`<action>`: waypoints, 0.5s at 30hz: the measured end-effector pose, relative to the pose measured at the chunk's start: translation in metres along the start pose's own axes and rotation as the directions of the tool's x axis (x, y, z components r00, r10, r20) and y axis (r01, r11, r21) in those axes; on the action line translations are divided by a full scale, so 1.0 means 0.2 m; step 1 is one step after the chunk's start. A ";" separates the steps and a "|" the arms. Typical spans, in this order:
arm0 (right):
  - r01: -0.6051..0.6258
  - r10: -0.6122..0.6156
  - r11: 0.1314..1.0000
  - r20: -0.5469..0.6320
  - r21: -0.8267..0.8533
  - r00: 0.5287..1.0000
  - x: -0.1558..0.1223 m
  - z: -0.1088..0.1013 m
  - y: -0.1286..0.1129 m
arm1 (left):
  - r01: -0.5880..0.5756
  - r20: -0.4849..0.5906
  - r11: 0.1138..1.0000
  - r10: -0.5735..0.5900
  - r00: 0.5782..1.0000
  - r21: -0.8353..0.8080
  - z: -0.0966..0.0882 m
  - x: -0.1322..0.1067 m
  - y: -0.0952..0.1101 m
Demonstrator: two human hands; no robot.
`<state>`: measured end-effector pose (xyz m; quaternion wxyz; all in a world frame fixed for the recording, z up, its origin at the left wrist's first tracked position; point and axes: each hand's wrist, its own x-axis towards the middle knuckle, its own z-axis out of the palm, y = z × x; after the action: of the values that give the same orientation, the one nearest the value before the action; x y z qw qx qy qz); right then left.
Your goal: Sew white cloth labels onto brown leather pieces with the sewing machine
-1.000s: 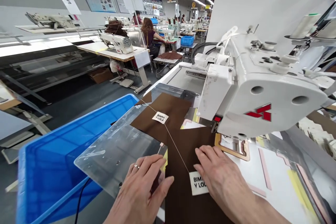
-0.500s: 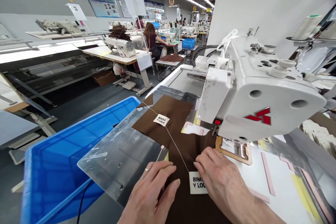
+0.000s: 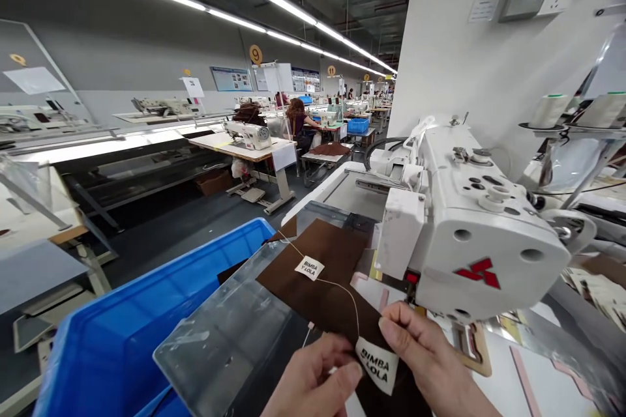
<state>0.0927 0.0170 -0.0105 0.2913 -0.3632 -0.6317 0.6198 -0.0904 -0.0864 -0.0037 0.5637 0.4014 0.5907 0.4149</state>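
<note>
A dark brown fabric piece [image 3: 337,303] with a white "BIMBA Y LOLA" label [image 3: 375,365] lies in front of me, its near end lifted. My right hand [image 3: 428,355] pinches its right edge beside the label between thumb and fingers. On the label's left, my left hand [image 3: 317,374] is curled with its fingertips at the fabric; part of its grip is hidden. A pale thread [image 3: 349,290] runs from this label to a second labelled brown piece [image 3: 320,241] farther off, whose white label [image 3: 310,267] faces up.
A white sewing machine head [image 3: 489,221] stands to the right, with a tan clamp frame [image 3: 482,358] beneath. A clear plastic plate [image 3: 215,332] juts left over a blue bin [image 3: 117,326]. Thread cones [image 3: 550,111] stand at the far right. Another person [image 3: 297,120] sits farther back.
My hands have gone from lying on the fabric to gripping it, and its near end has risen with the label tilted. The thread has slackened into a curve. The camera view has tipped upward.
</note>
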 end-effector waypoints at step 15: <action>-0.122 0.101 0.967 0.103 0.223 0.990 0.02 -0.02 0.00 | 0.076 0.018 0.997 -0.076 0.997 -0.023 0.02 0.05 -0.04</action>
<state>0.0929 0.0224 -0.0103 0.2669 -0.3337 -0.5473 0.7196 -0.0869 -0.0792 -0.0142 0.5887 0.3755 0.5957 0.3969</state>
